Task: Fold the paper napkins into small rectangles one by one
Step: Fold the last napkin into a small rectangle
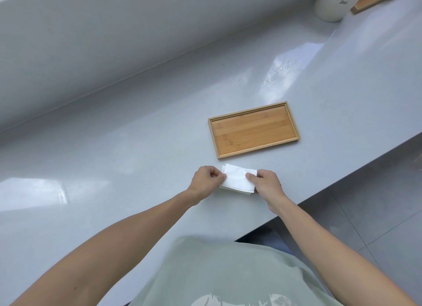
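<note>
Napkin (237, 180), soft white paper folded into a rectangle, lies on the glossy grey counter (137, 145) near a bamboo tray (253, 129); left hand (205, 177) and right hand (266, 180) pinch its ends.

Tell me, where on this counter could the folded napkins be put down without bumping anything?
The wooden tray lies bare just beyond the napkin. The countertop is free left of the left hand, up to the back wall. It is crowded only between the hands and tray, and by the white cup at the far right corner.
</note>
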